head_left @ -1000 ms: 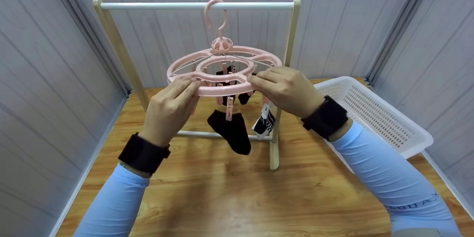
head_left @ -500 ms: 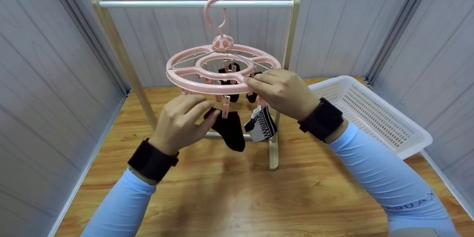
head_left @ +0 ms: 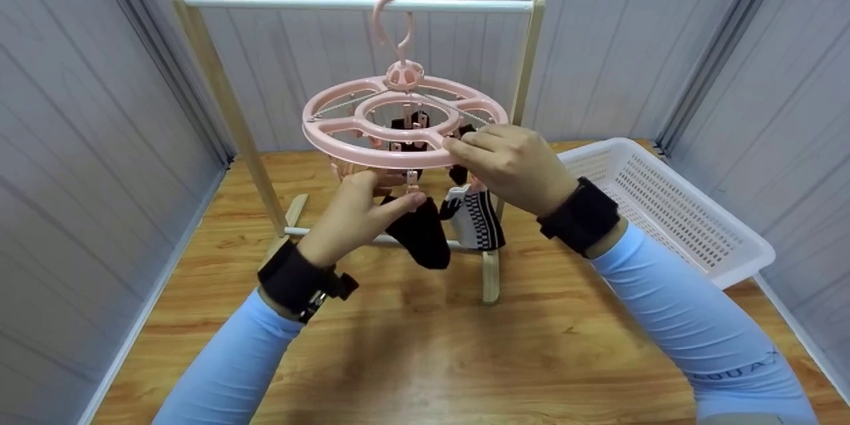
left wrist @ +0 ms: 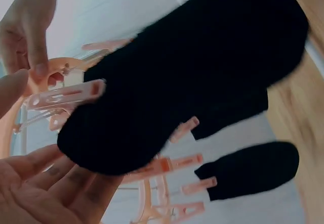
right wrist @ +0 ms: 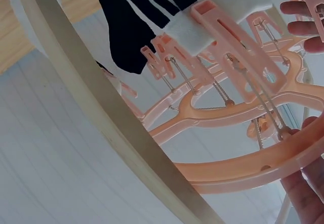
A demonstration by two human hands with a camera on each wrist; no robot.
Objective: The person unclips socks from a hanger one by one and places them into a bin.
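A round pink peg hanger (head_left: 372,146) is hung by its hook from the white rail of a wooden rack (head_left: 199,46); its rim at 3 o'clock is gripped by the right hand (head_left: 514,166); a plain black sock (head_left: 422,232), clipped at 6 o'clock, is pinched by the left hand (head_left: 355,216)'s fingers; a black-and-white patterned sock (head_left: 478,219) is pegged beside it.

Grey panelled walls (head_left: 664,33) — wooden tabletop (head_left: 425,345) — even light.

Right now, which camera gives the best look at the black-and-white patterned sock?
The head view: the patterned sock hangs whole beside the black sock. The right wrist view shows only its clipped top; the left wrist view does not show it.
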